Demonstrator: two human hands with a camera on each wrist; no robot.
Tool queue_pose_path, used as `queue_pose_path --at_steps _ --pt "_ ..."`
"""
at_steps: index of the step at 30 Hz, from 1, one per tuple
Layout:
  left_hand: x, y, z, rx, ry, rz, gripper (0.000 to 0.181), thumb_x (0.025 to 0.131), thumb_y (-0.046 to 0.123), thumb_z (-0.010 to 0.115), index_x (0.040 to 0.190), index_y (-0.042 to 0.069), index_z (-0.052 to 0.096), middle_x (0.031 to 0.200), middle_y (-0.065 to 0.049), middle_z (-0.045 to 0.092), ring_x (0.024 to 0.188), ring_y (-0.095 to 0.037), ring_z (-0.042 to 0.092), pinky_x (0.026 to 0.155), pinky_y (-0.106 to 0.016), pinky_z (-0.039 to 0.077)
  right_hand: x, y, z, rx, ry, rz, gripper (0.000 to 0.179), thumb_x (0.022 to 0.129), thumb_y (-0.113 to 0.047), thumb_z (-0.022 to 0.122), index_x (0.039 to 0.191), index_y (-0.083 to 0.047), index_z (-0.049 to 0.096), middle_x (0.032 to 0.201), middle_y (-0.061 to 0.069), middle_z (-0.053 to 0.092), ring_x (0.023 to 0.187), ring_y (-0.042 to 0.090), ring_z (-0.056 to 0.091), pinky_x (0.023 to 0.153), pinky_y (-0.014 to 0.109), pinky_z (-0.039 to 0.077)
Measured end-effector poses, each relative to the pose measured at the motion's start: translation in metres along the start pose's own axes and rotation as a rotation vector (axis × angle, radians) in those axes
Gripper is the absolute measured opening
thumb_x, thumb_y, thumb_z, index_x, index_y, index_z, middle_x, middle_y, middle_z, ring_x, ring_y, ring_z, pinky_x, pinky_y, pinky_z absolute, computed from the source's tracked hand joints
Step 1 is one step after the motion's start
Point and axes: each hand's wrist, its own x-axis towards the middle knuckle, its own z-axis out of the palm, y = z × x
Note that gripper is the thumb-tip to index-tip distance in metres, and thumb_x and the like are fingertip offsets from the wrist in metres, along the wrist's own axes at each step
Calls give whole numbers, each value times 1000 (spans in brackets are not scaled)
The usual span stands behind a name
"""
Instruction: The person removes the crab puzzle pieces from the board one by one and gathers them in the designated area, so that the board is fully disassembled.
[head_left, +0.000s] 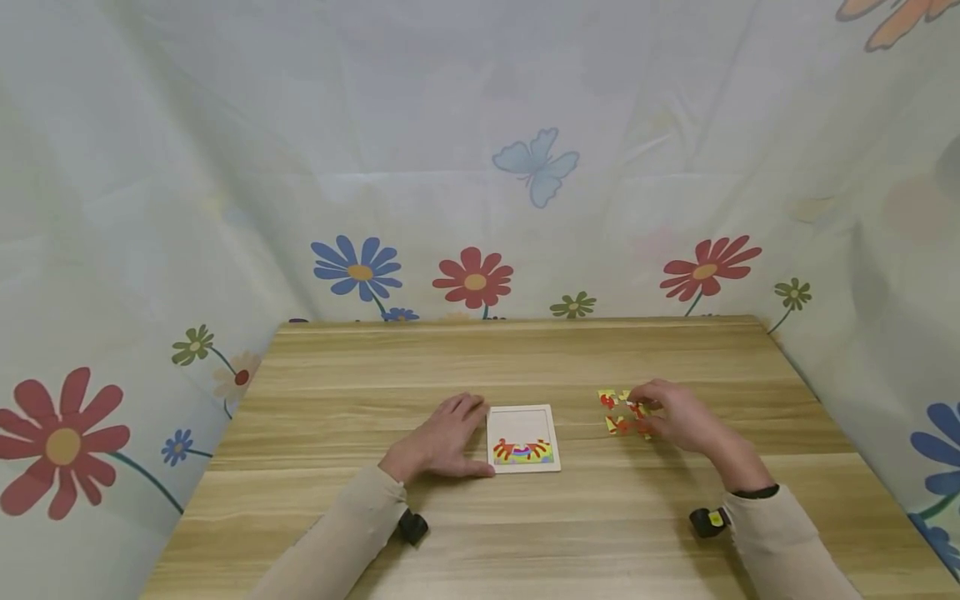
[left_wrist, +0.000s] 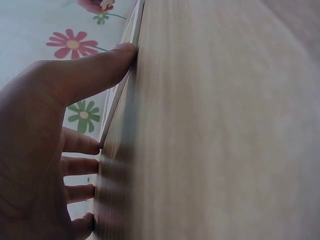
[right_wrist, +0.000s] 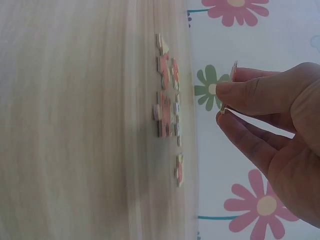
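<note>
Two hands share the work: the right hand [head_left: 678, 417] pinches a thin piece [right_wrist: 234, 71] between thumb and fingertips, lifted off the table [head_left: 525, 533]. That grip looks sound to me, since it takes the piece near its rim; keeping it light should let the piece turn without slipping, though which way its picture faces I cannot tell. Just beneath and beside this hand lie the loose pieces [right_wrist: 165, 117], close together, some touching or nearly so, so a straight lift would best spare them a knock.

The left hand, fingers apart, rests at the left side of the frame [head_left: 556, 437], its thumb at the near corner and its index fingertip at the far one. Holding that side steady should help against any sideways push, with no need to press hard. The frame lies flat on the table, left of the loose pieces and well apart from them. Inside, a row [head_left: 521, 452] of red and yellow fills the near part; beyond it the bed is bare, so the row's upper edge is the one to match tabs against.
</note>
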Motion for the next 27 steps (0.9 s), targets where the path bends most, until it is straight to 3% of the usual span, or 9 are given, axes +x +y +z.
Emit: queue_pose_path --at_steps 8,18,27 --pt "0 0 -1 13 5 13 106 79 76 57 151 2 32 153 -17 32 143 -33 28 120 -47 21 -6 8 -2 -21 2 23 32 78 3 75 109 -3 68 104 9 68 94 30 66 81 48 55" --pt "0 0 -1 9 15 16 106 78 75 59 150 2 33 153 -18 32 142 -34 28 120 -48 22 -13 22 -2 -56 71 -73 29 74 5 77 101 0 70 97 11 70 85 26 65 73 41 56" --pt "0 0 -1 10 4 5 107 78 77 57 151 4 32 154 -16 31 143 -33 27 120 -47 21 -20 28 -3 -80 27 32 30 74 5 76 102 3 68 93 10 68 81 24 62 71 41 54"
